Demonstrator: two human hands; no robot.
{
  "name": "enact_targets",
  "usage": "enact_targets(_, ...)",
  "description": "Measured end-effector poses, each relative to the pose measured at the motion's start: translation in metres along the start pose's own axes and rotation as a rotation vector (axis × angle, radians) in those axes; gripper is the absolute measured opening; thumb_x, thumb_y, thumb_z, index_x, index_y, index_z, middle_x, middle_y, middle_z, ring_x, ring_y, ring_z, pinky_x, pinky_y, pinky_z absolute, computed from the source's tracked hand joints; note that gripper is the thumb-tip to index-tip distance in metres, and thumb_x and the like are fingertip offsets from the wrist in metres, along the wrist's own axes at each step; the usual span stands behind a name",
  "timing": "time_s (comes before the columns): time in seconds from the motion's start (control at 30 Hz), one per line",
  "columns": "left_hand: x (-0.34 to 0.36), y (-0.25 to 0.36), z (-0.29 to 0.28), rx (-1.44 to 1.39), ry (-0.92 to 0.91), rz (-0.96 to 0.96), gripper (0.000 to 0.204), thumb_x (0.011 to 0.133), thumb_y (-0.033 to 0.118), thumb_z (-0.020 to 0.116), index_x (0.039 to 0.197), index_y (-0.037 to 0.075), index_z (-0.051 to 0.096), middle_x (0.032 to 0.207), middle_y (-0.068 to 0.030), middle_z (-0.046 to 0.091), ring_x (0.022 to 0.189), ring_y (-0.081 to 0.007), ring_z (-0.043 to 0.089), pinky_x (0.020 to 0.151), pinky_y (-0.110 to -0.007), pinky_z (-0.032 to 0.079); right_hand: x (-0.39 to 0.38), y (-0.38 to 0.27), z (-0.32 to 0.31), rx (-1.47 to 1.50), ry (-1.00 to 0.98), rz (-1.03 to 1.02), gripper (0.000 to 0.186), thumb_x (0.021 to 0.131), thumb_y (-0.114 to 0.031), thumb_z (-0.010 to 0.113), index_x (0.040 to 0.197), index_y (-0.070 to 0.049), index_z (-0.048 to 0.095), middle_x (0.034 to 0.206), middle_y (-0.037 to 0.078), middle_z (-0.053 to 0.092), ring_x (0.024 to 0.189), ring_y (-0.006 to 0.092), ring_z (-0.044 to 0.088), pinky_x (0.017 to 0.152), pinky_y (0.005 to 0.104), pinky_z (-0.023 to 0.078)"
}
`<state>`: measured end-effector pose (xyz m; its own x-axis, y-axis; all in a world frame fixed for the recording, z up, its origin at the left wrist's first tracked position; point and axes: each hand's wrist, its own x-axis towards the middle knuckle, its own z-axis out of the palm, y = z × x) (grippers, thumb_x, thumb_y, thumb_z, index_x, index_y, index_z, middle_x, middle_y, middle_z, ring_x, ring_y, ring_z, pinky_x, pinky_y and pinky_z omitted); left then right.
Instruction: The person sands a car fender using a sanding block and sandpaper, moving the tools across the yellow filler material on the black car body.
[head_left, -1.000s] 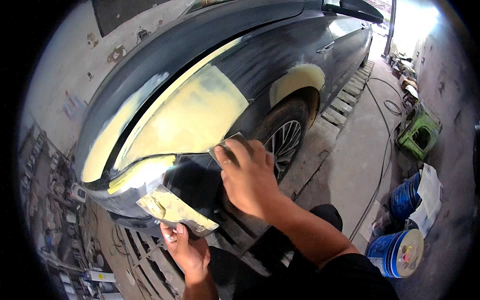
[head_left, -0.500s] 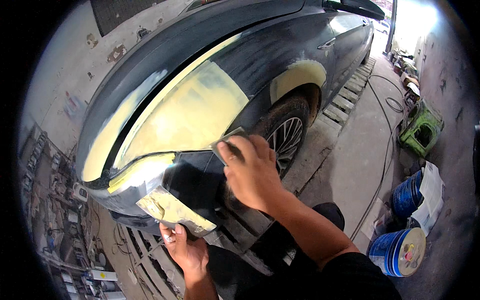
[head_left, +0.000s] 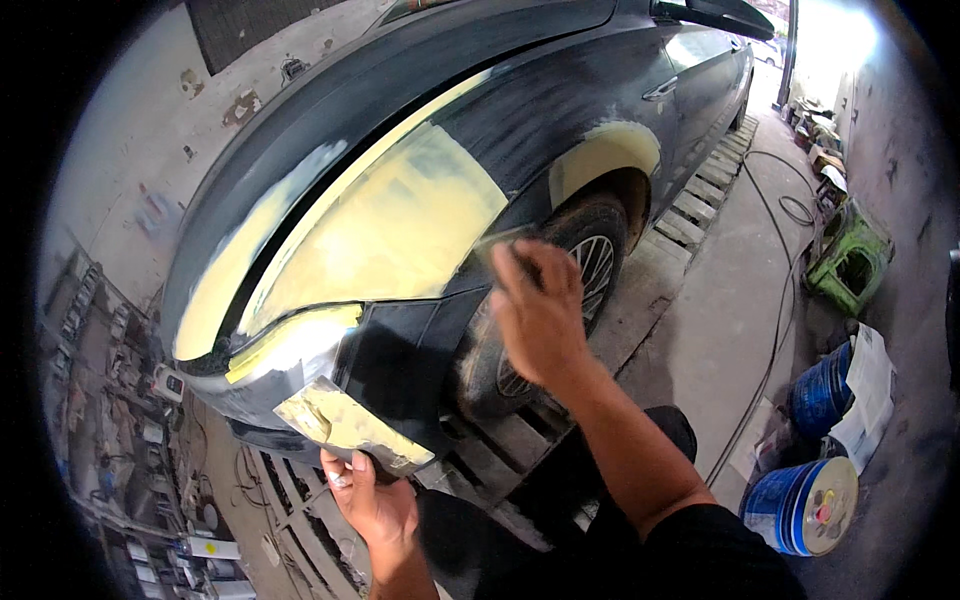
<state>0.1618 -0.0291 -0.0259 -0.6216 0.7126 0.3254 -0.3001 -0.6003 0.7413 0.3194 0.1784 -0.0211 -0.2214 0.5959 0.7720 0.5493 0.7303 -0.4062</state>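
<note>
A dark car's fender carries a large patch of pale yellow filler (head_left: 385,215). My right hand (head_left: 535,305) grips a thin, flat scraper (head_left: 490,241) at that patch's rear lower edge, in front of the front wheel (head_left: 592,265); whether the blade touches the panel I cannot tell. My left hand (head_left: 370,505) pinches the lower edge of a rectangular plate (head_left: 355,425) smeared with yellow filler, held low beside the bumper. Yellow tape or filler (head_left: 270,350) runs along the bumper's upper edge.
Slatted planks (head_left: 705,195) lie under and beside the car. To the right are a hose (head_left: 777,270), a green plastic container (head_left: 845,270), two blue buckets (head_left: 800,510) and a white sheet (head_left: 870,385), along a wall. Cluttered gear (head_left: 100,420) fills the left side.
My right hand and the scraper have moved up and to the right along the filler patch's edge. My left hand holds the plate in nearly the same place.
</note>
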Motion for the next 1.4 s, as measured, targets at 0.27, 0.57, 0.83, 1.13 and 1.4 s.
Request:
enact_targets(0.27, -0.001, -0.005, -0.001, -0.007, 0.026, -0.022, 0.044, 0.093, 0.009, 0.056, 0.134, 0.006, 0.04, 0.13, -0.0107, 0.053, 0.119, -0.0247, 0.052, 0.103, -0.042, 0.04, -0.018, -0.019, 0.005, 0.099, -0.058, -0.097, 0.049, 0.084, -0.016, 0.062, 0.132, -0.015, 0.05, 0.131, 0.013, 0.038, 0.119, 0.0399, 0.036, 0.097, 0.0573, 0.032)
enact_targets(0.57, 0.0, -0.005, 0.007, -0.024, -0.004, -0.038, 0.043, 0.093, 0.009, 0.056, 0.132, 0.006, 0.04, 0.129, -0.0104, 0.053, 0.119, -0.0236, 0.051, 0.103, -0.043, 0.039, 0.01, 0.009, 0.004, 0.04, -0.044, -0.037, 0.049, 0.086, -0.017, 0.06, 0.134, -0.018, 0.048, 0.133, 0.013, 0.035, 0.12, 0.0409, 0.034, 0.096, 0.059, 0.032)
enact_targets(0.83, 0.001, -0.009, 0.002, 0.012, 0.017, -0.034, 0.044, 0.093, 0.009, 0.057, 0.134, 0.006, 0.04, 0.129, -0.0102, 0.053, 0.119, -0.024, 0.052, 0.102, -0.042, 0.04, 0.031, 0.029, -0.03, -0.065, 0.012, 0.033, 0.048, 0.088, -0.02, 0.057, 0.134, -0.019, 0.048, 0.13, 0.014, 0.04, 0.118, 0.041, 0.038, 0.091, 0.0594, 0.035)
enact_targets(1.13, 0.006, -0.013, 0.018, 0.0, -0.021, -0.079, 0.046, 0.092, 0.01, 0.055, 0.136, 0.007, 0.038, 0.13, -0.01, 0.052, 0.117, -0.023, 0.051, 0.1, -0.041, 0.041, 0.022, -0.018, -0.054, 0.075, -0.22, -0.101, 0.046, 0.086, -0.018, 0.06, 0.131, -0.012, 0.051, 0.132, 0.015, 0.041, 0.116, 0.0411, 0.042, 0.092, 0.0548, 0.039)
enact_targets(1.4, 0.019, -0.016, 0.055, -0.121, -0.034, -0.168, 0.04, 0.093, 0.01, 0.056, 0.131, 0.005, 0.043, 0.124, -0.0091, 0.055, 0.114, -0.0215, 0.055, 0.098, -0.038, 0.045, -0.029, -0.025, -0.061, 0.998, -0.506, -0.237, 0.042, 0.087, -0.017, 0.064, 0.127, -0.006, 0.057, 0.126, 0.018, 0.051, 0.12, 0.0333, 0.046, 0.101, 0.0448, 0.036)
